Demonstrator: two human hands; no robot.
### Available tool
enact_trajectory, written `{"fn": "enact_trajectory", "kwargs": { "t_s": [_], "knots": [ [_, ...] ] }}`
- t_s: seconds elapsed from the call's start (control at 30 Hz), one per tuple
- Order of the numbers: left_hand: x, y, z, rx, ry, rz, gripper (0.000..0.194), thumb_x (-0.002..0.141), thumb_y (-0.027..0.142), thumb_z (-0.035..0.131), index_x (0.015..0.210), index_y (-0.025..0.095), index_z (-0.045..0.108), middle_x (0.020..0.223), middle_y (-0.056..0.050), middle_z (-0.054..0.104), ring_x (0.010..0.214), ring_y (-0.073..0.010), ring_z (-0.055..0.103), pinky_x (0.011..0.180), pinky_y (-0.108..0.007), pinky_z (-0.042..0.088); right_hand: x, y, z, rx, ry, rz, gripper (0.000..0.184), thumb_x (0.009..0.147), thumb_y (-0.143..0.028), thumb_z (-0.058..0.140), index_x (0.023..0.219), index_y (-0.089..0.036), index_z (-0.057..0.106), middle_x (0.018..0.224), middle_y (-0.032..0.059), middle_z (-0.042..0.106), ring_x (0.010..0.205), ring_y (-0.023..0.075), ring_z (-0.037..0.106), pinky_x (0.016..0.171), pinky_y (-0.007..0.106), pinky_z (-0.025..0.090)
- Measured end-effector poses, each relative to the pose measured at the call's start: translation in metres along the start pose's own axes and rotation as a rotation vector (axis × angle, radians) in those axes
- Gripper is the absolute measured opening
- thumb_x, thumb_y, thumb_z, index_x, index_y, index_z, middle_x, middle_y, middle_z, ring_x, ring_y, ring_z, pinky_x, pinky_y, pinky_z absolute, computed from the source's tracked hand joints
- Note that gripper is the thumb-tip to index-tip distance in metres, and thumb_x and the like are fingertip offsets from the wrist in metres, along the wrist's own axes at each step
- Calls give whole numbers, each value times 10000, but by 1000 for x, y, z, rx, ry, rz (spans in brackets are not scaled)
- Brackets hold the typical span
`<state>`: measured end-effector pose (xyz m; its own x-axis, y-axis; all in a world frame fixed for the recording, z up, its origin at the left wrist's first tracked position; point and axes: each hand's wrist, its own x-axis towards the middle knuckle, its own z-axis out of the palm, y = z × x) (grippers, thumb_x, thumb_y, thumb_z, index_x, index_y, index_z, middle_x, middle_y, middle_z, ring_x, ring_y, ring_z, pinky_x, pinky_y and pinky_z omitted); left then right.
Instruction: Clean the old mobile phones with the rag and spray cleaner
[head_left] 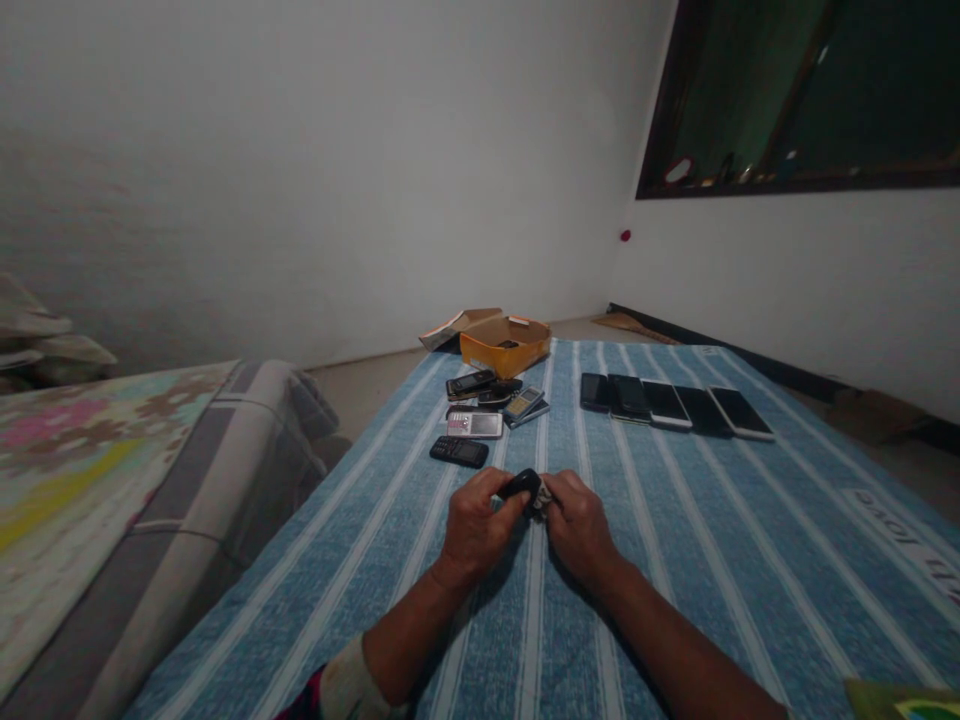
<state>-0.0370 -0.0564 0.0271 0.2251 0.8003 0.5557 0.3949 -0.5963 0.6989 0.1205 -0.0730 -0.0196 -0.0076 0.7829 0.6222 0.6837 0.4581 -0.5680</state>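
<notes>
Here we are, mid-job by the look of it: over toward the right edge of the blue striped cloth [712, 560], a row of five flat phones [666, 403] lies neatly side by side, so that stretch seems done. Nearer the left edge it's another story! A silver phone [475, 426], a black keypad phone [459, 452] and several more in a loose bunch lie unaligned, and at the far edge the orange box [487, 357] stands open with something dark inside (too dim to name, that one). The bunch looks like what is left, along with the piece in hand.

And that piece, the black object [523, 484], is up between both hands, midway between the side edges and closer to the near edge than the bunch. The left hand [480, 520] has thumb and forefinger pinched on its left part, no gap showing. The right hand [579, 522] has its fingertips drawn together at a pale piece [541, 497], right against the object's right end; whether the two are joined, I can't tell.
</notes>
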Motion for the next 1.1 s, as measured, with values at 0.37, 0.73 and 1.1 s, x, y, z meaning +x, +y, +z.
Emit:
{"fn": "enact_trajectory", "kwargs": {
  "t_s": [0.37,0.73,1.1],
  "knots": [
    [0,-13,22,-291,-1,-166,96,748,236,675,811,185,724,791,-32,718,778,-191,669,769,-338,542,6,-13,-9,-60,156,-113,387,806,-33,390,1072,-172,633,904,80,600,832,197,591,731,295,508],
    [-1,-23,-2,-96,-113,-173,76,697,181,631,714,187,705,685,-6,683,685,-179,628,672,-309,493,0,-21,0,-222,25,-216,330,843,-58,423,1104,-159,597,945,95,605,833,199,587,699,273,505],
    [4,-30,-10,74,-271,-223,113,707,242,619,621,172,595,605,32,550,603,-138,525,596,-260,372,-3,-29,5,-230,-33,-128,308,845,-94,445,1120,-136,578,1055,134,601,856,218,601,728,319,532]
  ]
}}
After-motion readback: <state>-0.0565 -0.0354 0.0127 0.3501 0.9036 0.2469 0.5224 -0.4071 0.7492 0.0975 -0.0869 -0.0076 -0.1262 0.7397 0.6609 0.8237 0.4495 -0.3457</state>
